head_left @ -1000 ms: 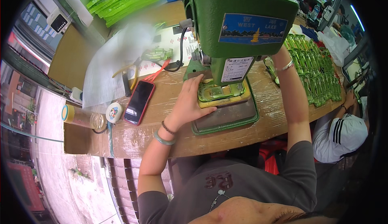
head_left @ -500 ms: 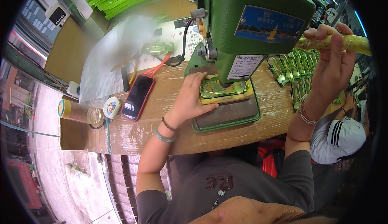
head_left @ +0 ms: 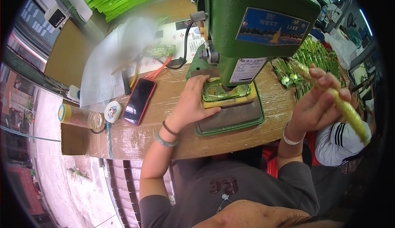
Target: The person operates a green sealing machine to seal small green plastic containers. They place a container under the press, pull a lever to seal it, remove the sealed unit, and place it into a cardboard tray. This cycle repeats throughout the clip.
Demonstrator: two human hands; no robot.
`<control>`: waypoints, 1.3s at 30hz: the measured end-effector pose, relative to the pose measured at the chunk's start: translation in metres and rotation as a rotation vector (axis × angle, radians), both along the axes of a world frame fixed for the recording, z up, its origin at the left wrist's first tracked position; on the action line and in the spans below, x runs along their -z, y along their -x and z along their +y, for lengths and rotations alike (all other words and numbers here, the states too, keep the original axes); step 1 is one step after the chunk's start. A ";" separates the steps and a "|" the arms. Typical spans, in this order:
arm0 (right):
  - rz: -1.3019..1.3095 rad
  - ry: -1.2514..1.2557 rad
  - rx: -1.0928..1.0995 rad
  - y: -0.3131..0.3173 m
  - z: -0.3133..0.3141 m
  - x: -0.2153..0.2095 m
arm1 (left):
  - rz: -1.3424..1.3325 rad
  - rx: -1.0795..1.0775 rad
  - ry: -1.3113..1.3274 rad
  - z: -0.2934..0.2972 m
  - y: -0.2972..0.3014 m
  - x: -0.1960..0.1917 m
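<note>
A green bench drill press (head_left: 263, 30) stands over the table. Under its chuck (head_left: 230, 88) lies a clear green plastic part (head_left: 218, 92), shaped like a toy car body, in a yellow block-like holder (head_left: 230, 101). My left hand (head_left: 191, 101) is closed on the left end of the holder and part, thumb along the near side. The drill press lever (head_left: 349, 115), wrapped in yellowish covering, slants down to the right, and the fingers of my right hand (head_left: 319, 102) are curled round it. The drill tip is hidden by the machine head.
Several similar green parts (head_left: 306, 69) lie in rows at the right. To the left are a phone (head_left: 140, 100), a round white case (head_left: 112, 112), a bottle (head_left: 81, 117) and clear plastic wrap (head_left: 96, 77). A person in a white sleeve (head_left: 339, 143) sits at the right.
My right hand has swung the lever down and toward me, so it now slopes the other way. My left hand stays on the holder and part.
</note>
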State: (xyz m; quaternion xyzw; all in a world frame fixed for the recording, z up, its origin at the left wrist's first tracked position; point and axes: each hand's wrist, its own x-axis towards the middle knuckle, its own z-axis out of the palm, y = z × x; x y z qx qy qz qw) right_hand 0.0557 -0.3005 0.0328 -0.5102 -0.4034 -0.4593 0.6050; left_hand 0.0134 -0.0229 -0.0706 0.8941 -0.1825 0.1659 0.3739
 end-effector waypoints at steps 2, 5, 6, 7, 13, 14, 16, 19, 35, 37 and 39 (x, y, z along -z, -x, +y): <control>0.049 0.051 -0.126 -0.016 -0.007 -0.017 | 0.018 0.010 0.004 0.003 -0.002 -0.004; 0.244 0.128 -0.036 -0.033 0.000 -0.072 | 0.042 0.018 0.008 0.005 -0.001 -0.005; 0.289 0.126 -0.013 -0.043 0.000 -0.077 | 0.049 0.022 0.010 0.005 -0.001 -0.004; 0.335 0.126 0.012 -0.052 0.000 -0.082 | 0.051 0.027 0.013 0.005 -0.002 -0.003; 0.275 0.089 0.009 -0.044 0.006 -0.072 | -0.034 0.032 0.026 -0.007 -0.008 0.006; 0.259 0.089 -0.022 -0.043 0.007 -0.070 | -0.032 0.032 0.034 -0.006 -0.009 0.008; 0.222 0.087 -0.074 -0.041 0.005 -0.067 | -0.031 0.042 0.051 -0.007 -0.010 0.009; 0.192 0.074 -0.147 -0.040 0.000 -0.062 | -0.050 0.043 0.043 -0.008 -0.011 0.009; 0.146 0.042 -0.169 -0.028 -0.004 -0.046 | -0.063 0.037 0.041 -0.009 -0.012 0.008; 0.164 0.037 -0.158 -0.027 -0.004 -0.045 | -0.060 0.033 0.032 -0.009 -0.011 0.007; 0.150 0.034 -0.164 -0.027 -0.002 -0.045 | -0.052 0.044 0.016 -0.007 -0.011 0.008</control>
